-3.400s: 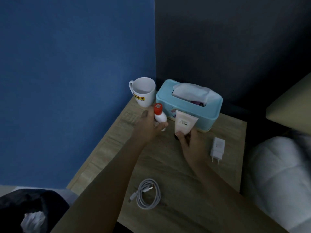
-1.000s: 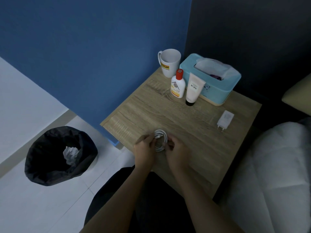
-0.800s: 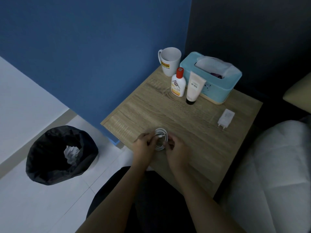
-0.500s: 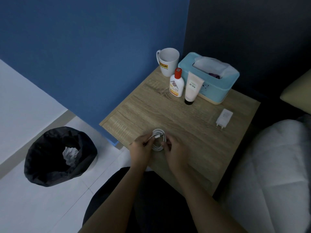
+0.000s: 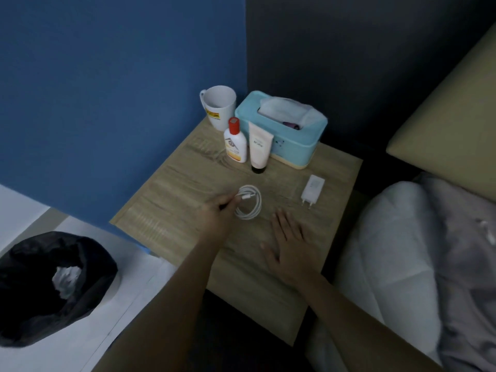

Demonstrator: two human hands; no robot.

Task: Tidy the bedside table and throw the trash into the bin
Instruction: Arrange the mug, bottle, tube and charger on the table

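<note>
**A:** Which step is judged to be in hand?

**B:** The tidying of the cable. The coiled cable point(image 5: 249, 202) is lying on the bedside table point(image 5: 171, 202), about midway between the front and back edges. It is pinched at its left side, by the connector, between the thumb and curled fingers of the left hand point(image 5: 217, 214). The right hand point(image 5: 290, 248) is laid flat nearer the front edge, fingers straight, nothing held.

**A:** What is called for next?

**B:** Probably the coil is to be set down neatly, perhaps beside the charger plug point(image 5: 312, 189) near the right edge. A light grip is needed so that the loops are not sprung apart.

**A:** And the containers?

**B:** A white mug point(image 5: 218, 107) is stood at the back left corner, and nothing can be made out inside it. The tissue box point(image 5: 292, 146) along the back edge is filled with tissues, and a dark thing in its opening cannot be identified. The bin point(image 5: 32, 312), on the floor to the left of the table, is lined with a black bag. Crumpled white paper point(image 5: 65, 277) is seen in it, so the trash part is judged likely done.
</note>
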